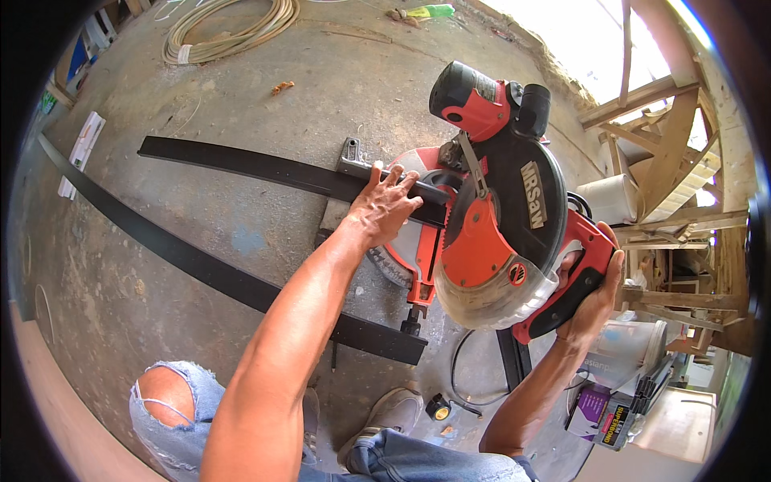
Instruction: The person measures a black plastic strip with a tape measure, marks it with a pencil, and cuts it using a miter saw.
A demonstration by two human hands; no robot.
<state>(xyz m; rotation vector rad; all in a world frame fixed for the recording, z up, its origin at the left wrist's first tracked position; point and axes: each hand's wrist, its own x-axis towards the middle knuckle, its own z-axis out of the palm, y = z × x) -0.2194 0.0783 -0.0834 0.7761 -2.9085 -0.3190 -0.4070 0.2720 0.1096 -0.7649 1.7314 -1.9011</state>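
A red and black miter saw [526, 189] stands on the floor in front of me, its blade partly covered by a cloudy clear guard [502, 301]. My right hand [598, 297] is wrapped round the saw's red and black handle [585, 261]. Across the saw's base lies a long black bar [249, 166], its right end close to the blade. My left hand [381, 207] grips this bar against the grey fence [351, 157], with the fingers over the top. The left palm and thumb are partly hidden. A second, longer black bar [185, 255] lies nearer me, passing under my left forearm.
A coil of beige hose or cable [229, 50] lies at the far left. Near my shoes [393, 414] sits a small black and yellow tape measure [438, 407]. At right are a white bucket [630, 347], a purple and black box [594, 414] and wooden framing [675, 145].
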